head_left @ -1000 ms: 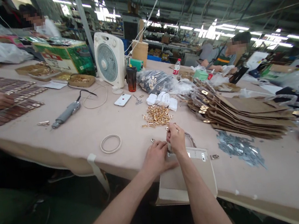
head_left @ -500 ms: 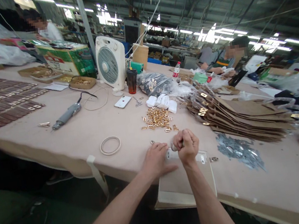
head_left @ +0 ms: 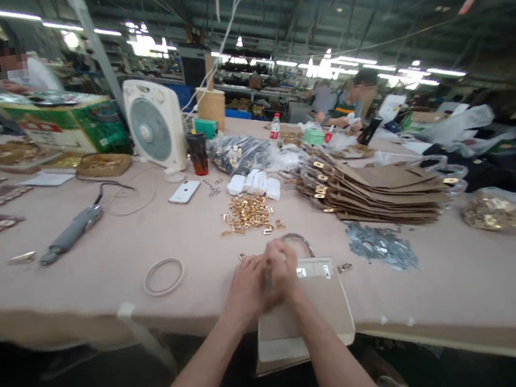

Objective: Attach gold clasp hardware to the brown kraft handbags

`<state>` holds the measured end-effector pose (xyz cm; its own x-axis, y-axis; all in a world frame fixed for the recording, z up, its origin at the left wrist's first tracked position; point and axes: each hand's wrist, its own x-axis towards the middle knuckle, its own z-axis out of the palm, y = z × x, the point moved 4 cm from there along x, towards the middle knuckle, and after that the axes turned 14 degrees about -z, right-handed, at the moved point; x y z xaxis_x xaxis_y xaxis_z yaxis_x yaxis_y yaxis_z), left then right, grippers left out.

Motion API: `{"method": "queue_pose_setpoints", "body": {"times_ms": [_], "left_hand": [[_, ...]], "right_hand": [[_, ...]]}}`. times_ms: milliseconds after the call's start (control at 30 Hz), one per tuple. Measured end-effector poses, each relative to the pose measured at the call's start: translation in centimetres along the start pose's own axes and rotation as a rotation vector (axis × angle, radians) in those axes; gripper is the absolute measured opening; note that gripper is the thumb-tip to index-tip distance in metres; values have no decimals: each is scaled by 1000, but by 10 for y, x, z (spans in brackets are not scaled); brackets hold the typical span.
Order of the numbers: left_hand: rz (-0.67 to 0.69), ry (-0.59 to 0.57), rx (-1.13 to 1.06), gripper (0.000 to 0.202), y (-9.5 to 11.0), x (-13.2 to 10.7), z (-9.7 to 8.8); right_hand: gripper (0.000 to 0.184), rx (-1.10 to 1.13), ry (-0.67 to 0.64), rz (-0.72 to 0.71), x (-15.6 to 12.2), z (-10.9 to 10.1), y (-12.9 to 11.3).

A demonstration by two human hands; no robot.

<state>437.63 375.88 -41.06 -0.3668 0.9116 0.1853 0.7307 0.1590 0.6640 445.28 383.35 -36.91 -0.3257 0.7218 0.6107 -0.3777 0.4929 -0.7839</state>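
Note:
A beige handbag (head_left: 322, 306) lies flat over the table's front edge, its curved handle (head_left: 300, 239) reaching away from me. Small metal plates (head_left: 314, 270) sit on its top strip, and a metal clasp (head_left: 345, 267) sticks out at its right side. Over the bag's upper left corner, my right hand (head_left: 282, 268) is closed in a fist; what it grips is hidden and blurred. My left hand (head_left: 248, 288) presses close against it at the same corner, its fingertips covered by the right hand.
Gold fittings (head_left: 247, 213) lie heaped beyond my hands. Grey metal pieces (head_left: 381, 246) and stacked brown bag panels (head_left: 373, 193) are to the right. Leftward are a tape roll (head_left: 164, 277), a grey electric screwdriver (head_left: 71, 232), a phone (head_left: 185, 191), a tumbler (head_left: 198, 154) and a fan (head_left: 155, 124).
My view has turned to the right. My right fist has come left and in against my left hand, uncovering the bag's handle and more of its top strip.

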Motion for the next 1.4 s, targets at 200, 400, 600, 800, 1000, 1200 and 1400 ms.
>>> {"method": "queue_pose_setpoints", "body": {"times_ms": [200,400,600,800,1000,1200,1400], "left_hand": [[112,-12,56,46,2,14,16],[75,42,152,76,0,20,27],[48,53,100,73,1,15,22],[79,95,48,69,-6,14,20],[135,153,54,61,2,5,14],[184,192,61,59,1,-1,11],[206,231,48,58,-2,-1,11]], "right_hand": [[47,191,149,198,1,-24,12],[43,468,708,145,4,-123,-14],[46,171,1017,180,-26,-262,-31],[44,-126,1076,204,-52,-349,-30],[51,-380,885,281,-52,-377,-16],[55,-756,570,376,-39,-396,-14],[60,-1140,405,403,-20,-444,-28]]}}
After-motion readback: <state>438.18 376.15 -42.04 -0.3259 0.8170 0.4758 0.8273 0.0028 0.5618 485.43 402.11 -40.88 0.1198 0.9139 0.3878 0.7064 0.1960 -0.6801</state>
